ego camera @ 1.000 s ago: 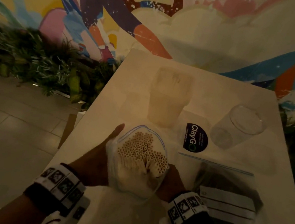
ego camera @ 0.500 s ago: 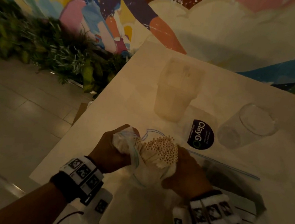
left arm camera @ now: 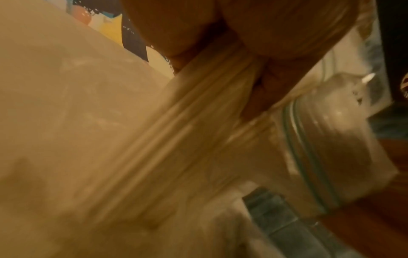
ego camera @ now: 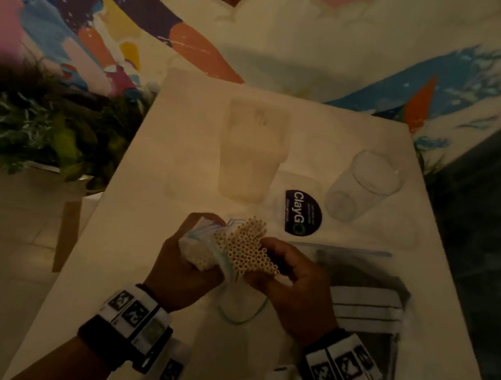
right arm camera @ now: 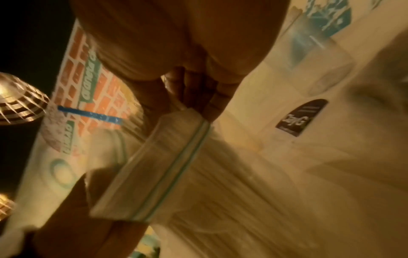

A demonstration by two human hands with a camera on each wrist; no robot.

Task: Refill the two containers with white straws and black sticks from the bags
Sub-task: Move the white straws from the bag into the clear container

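Table (ego camera: 152, 209) margin left of hands (ego camera: 242, 271)

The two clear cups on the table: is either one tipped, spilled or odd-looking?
No. The tall cup stands upright and already looks full of pale straws; the shorter cup stands upright and empty. Nothing has spilled on the table.

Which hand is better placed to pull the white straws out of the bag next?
The right hand. It grips the white straws where they stick out, while the left hand holds the bunched bag back.
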